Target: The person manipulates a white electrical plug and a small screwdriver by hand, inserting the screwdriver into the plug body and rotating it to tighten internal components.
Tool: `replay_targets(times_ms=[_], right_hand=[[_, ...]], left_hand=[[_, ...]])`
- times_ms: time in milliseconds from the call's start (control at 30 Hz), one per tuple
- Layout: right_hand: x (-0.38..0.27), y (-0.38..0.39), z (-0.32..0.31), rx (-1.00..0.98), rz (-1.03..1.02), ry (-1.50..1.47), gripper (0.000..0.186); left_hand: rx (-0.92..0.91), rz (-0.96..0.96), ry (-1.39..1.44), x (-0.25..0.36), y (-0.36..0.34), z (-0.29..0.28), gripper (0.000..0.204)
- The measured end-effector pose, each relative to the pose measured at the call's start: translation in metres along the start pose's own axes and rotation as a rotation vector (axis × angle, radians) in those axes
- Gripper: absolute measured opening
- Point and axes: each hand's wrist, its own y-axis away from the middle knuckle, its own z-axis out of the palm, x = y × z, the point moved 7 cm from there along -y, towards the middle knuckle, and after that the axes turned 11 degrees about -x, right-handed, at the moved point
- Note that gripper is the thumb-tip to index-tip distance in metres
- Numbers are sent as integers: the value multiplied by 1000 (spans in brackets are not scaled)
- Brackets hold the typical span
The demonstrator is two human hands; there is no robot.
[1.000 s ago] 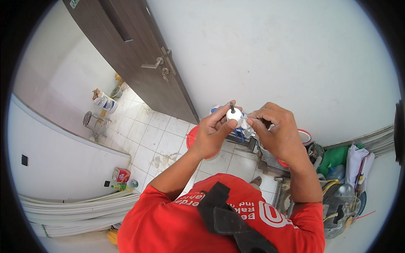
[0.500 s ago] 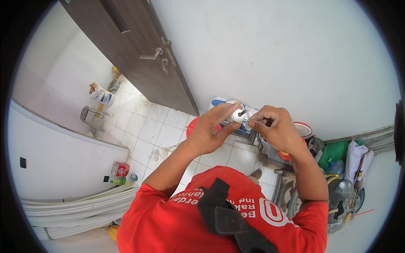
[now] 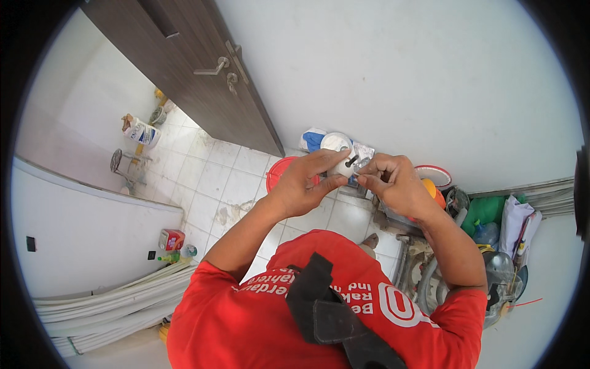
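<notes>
White wall behind. Left hand holds a white rounded piece between the hands; its black stem, upright 1 second ago, leans rightward, perhaps giving the right hand, pinching a blurred thin piece, better access. Beyond: a red bucket.

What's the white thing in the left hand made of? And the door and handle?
The white thing looks like smooth plastic, evenly pale, but maybe ceramic. The door seems wood or matte laminate: it shows streaky brown grain. The handle is probably satin metal, from its silvery sheen.
</notes>
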Motion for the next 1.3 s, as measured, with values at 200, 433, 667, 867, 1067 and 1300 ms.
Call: replay_targets(times_ms=[200, 433, 667, 867, 1067, 1300], right_hand=[[-14, 10, 4, 125, -170, 153, 9], [-20, 20, 11, 250, -475, 321, 10], [-33, 18, 3, 204, -321, 342, 10], [-11, 14, 3, 66, -48, 84, 19], [46, 31, 45, -84, 267, -424, 26], [114, 49, 93, -146, 308, -824, 26]], left_hand=[[-30, -29, 110, -2, 0, 4, 49], [-50, -136, 237, -13, 6, 12, 48], [20, -175, 467, -17, 7, 15, 49], [32, -59, 296, -5, 9, 14, 47], [-147, 5, 19, -6, 20, 33, 45], [-302, -109, -16, -23, 27, 65, 42]])
